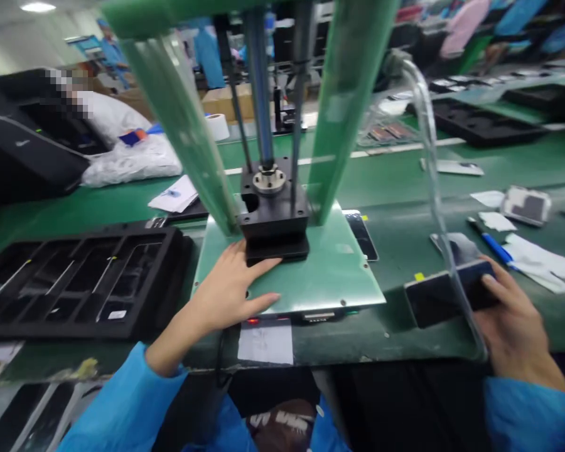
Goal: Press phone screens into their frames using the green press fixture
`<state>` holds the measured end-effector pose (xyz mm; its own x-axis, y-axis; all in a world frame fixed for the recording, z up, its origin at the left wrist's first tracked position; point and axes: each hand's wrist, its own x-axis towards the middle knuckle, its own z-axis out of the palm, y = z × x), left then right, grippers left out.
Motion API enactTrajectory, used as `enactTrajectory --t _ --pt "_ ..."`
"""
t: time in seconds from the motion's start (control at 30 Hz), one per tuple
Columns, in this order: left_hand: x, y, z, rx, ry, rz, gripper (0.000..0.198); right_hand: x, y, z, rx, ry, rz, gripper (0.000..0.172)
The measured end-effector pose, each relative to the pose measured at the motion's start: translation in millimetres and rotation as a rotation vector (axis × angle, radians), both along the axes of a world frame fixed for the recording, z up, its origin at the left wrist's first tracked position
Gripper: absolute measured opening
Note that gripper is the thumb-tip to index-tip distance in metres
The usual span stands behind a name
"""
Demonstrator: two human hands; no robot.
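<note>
My left hand (230,289) lies at the base of a bench press, with thumb and index finger spread. Its fingertips reach the black press block (275,220), and some of them are hidden behind that block. The green base plate (320,276) is under this hand. To the right, my right hand (513,320) grips a dark phone (442,292) by its right end. The phone is tilted above the bench, and a yellow tab (419,276) sticks up from its upper edge. A clear hose (433,163) crosses in front of the phone.
On the left, a black foam tray (169,295) holds several phone panels. Another phone (361,235) lies behind the base plate. A blue pen (494,248) and papers (541,263) lie at right. Green posts (183,125) frame the press. People in blue clothes are in the background.
</note>
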<state>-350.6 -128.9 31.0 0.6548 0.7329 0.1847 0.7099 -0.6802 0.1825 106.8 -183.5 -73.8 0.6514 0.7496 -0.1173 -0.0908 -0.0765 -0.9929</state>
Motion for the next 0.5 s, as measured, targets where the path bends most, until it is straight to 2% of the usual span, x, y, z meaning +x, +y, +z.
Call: enactTrajectory --t 0.07,0.2,0.37,0.5 --pt "-0.2 -0.1 0.6 0.000 0.039 0.005 0.056 3.3 2.2 -0.6 0.048 0.190 -0.052 0.058" --pt "-0.9 2.4 1.5 0.014 0.075 0.022 0.057 3.3 6.9 1.9 0.097 0.237 -0.033 0.050" --pt "10.3 0.5 4.2 0.018 0.083 0.056 0.060 3.5 3.9 -1.3 0.094 0.218 0.027 0.032" --pt "30.2 -4.9 4.9 0.002 0.032 0.223 0.062 0.9 4.2 1.3 0.068 0.089 0.048 0.021"
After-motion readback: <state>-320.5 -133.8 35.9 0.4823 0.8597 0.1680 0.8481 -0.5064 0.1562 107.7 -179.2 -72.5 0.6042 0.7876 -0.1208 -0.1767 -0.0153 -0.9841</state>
